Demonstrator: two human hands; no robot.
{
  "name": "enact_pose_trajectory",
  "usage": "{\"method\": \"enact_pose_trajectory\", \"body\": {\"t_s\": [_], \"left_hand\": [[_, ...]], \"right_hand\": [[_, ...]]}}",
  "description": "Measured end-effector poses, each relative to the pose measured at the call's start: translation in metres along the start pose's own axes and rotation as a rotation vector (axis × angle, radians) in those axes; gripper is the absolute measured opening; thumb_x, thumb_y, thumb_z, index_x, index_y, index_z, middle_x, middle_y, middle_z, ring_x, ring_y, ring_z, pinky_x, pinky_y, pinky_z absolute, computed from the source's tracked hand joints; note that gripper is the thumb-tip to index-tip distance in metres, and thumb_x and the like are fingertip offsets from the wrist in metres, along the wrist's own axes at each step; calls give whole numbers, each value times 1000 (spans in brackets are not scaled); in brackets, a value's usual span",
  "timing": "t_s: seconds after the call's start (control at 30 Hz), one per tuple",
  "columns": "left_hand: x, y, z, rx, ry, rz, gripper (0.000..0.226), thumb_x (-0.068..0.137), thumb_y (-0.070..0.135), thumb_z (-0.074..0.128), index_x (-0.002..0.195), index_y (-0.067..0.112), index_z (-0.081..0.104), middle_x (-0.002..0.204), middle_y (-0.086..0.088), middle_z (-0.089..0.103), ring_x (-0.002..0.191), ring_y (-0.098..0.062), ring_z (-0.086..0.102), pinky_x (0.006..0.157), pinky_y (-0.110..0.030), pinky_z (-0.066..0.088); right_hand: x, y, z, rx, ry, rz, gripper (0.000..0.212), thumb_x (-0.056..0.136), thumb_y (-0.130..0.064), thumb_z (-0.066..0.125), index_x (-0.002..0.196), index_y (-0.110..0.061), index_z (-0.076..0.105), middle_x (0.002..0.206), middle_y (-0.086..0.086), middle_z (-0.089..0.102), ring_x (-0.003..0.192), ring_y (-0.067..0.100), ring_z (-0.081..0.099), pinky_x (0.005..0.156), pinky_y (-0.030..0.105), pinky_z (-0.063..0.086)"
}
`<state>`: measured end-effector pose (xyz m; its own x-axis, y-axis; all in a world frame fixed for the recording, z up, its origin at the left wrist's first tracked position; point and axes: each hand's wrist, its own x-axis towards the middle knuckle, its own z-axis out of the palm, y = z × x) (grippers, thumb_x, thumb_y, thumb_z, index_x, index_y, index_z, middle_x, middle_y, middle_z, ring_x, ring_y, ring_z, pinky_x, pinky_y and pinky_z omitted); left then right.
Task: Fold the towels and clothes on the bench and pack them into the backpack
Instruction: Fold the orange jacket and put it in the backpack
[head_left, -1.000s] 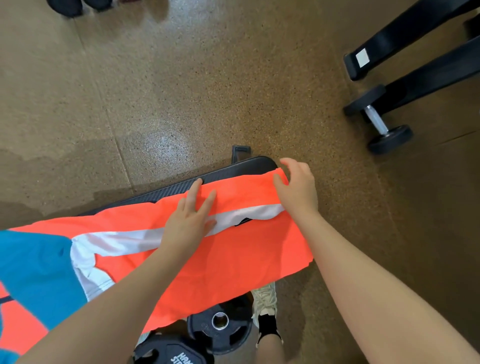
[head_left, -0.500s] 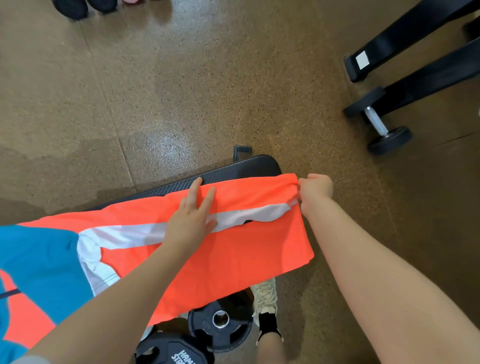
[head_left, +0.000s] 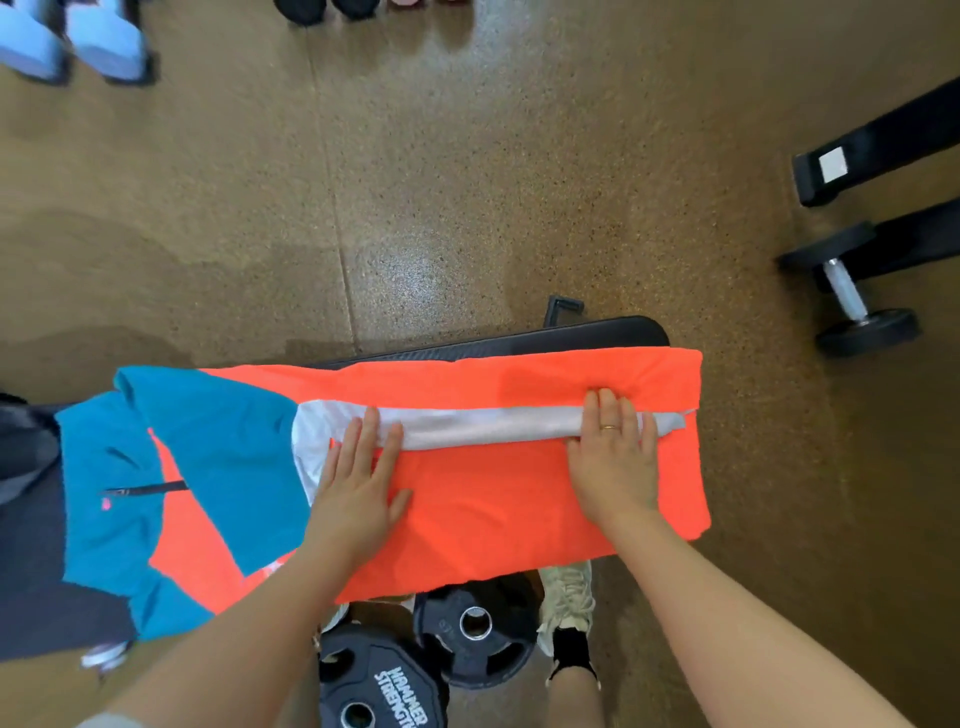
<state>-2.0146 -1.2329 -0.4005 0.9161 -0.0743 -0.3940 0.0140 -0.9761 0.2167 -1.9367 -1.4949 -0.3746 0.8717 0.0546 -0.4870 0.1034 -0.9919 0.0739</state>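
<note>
The orange garment (head_left: 498, 499), with a white stripe (head_left: 493, 423) running along its length and teal panels (head_left: 218, 457) at its left end, lies stretched flat across the black worktop (head_left: 597, 338), its near edge hanging over the front. The left hand (head_left: 358, 493) lies palm down on the cloth near the middle, arm reaching in from the lower left; its fingers (head_left: 371, 436) are straight and slightly spread, tips touching the stripe, thumb angled out to the right. The right hand (head_left: 615, 457) lies palm down close to the garment's right end, forearm coming up from the lower right; its fingers (head_left: 608, 410) are straight and pressed close together, laid across the stripe, one of them wearing a ring (head_left: 609, 427). Neither hand pinches the fabric. A dark cloth (head_left: 36, 545) lies at the left edge beside the teal panels. Under the near edge of the worktop, black weight plates (head_left: 475, 629) lie on the speckled brown floor (head_left: 415, 182), next to a pale shoe (head_left: 569, 597). A dumbbell (head_left: 852, 296) rests on the floor to the far right, well apart from the garment.
</note>
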Motion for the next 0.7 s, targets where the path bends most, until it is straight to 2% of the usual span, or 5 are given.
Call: {"method": "enact_pose_trajectory", "body": {"t_s": [0.1, 0.17, 0.27, 0.5, 0.7], "left_hand": [[-18, -23, -14, -87, -14, 125, 50, 85, 41, 36, 128, 17, 44, 136, -20, 46, 118, -35, 50, 100, -40, 36], [-17, -38, -32, -192, 28, 94, 40, 86, 27, 35, 121, 14, 50, 129, -19, 54, 102, -34, 63, 76, -39, 54], [-3, -74, -54, -168, 89, 7, 49, 74, 13, 35, 121, 10, 47, 124, -21, 58, 95, -36, 64, 68, -41, 56], [38, -164, -72, 115, -72, -272, 42, 97, 23, 37, 139, 15, 37, 141, -11, 41, 134, -32, 29, 110, -44, 17], [29, -204, -83, 167, 128, -118, 4, 76, 0, 51, 79, 0, 55, 75, -21, 56, 71, -37, 58, 55, -38, 43]], "right_hand": [[-7, -41, -21, 57, -27, -87, 53, 73, -28, 37, 110, -2, 65, 119, 17, 63, 105, 33, 63, 95, 44, 37], [-6, -77, -34, 125, -31, -226, 40, 76, -17, 46, 109, -6, 65, 122, 18, 61, 98, 36, 64, 81, 43, 51], [6, -131, -43, 216, -75, -387, 52, 82, 1, 48, 133, -12, 47, 147, 15, 35, 111, 36, 55, 84, 42, 48], [42, -200, -42, 201, -72, -275, 36, 95, -10, 42, 131, -11, 40, 132, 12, 37, 101, 38, 57, 73, 42, 43], [61, -211, -49, 145, -1, -259, 15, 92, 1, 39, 104, -1, 48, 113, 21, 45, 91, 43, 57, 66, 42, 37]]}}
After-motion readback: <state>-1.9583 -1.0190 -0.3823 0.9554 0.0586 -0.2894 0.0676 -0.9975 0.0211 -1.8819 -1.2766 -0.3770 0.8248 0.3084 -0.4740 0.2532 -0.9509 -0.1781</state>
